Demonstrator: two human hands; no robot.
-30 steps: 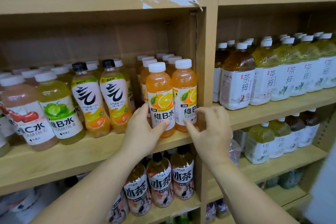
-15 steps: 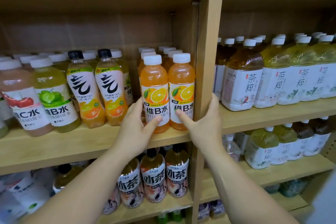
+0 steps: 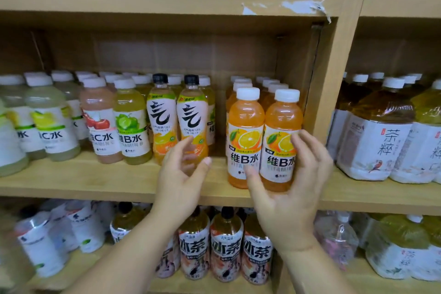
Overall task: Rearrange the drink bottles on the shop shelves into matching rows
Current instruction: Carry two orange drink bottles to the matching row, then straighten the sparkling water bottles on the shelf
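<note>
Orange bottle (image 3: 282, 112) at the shelf (image 3: 107, 181) front: my right grip (image 3: 291, 186) curls round its label. My left grip (image 3: 183, 169) is spread at a black-capped bottle (image 3: 191, 112); contact unclear. Behind, orange rows (image 3: 243, 83) look matched; I judge the black-capped pair (image 3: 160, 112), standing before white-capped rows (image 3: 204, 81), not yet sorted. Open room lies between both groups; the upright post (image 3: 334, 79) crowds the right

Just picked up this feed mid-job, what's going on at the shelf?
A person works at the middle shelf. Their right hand grips the front right orange bottle, next to the upright post. Their left hand hovers open by the right black-capped bottle; contact is unclear.
</note>
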